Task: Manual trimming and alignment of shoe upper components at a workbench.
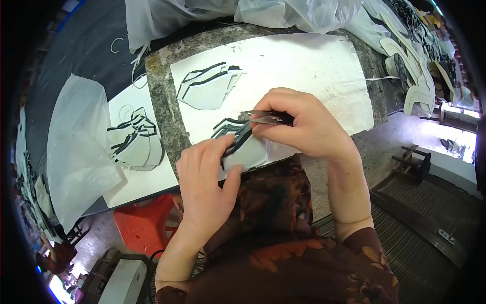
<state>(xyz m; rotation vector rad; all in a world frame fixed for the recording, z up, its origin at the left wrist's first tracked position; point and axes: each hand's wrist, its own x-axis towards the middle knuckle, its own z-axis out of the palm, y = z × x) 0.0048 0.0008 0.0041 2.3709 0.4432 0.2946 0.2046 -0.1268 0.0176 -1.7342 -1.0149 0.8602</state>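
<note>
My left hand [202, 175] is closed on a pale grey fabric piece with black trim [248, 154], held near the front edge of the white board [304, 61]. Thumb and fingers press it from two sides. In my right hand [311, 124] is a pair of dark thread snips [271, 118], their pointed blades reaching left above the trim. My right fingertips are close to the piece's upper edge; whether they also pinch it is hard to see. Partly behind my left fingers lie more trimmed edges. Farther back on the board rests a small stack of similar pieces [210, 91].
To the left, a heap of trimmed pieces [136, 142] sits on a white sheet beside a clear plastic bag [81, 147]. Large plastic bags [298, 12] line the back. A spool [396, 66] and pale cut-outs [420, 96] are at right. A red stool [144, 225] stands below.
</note>
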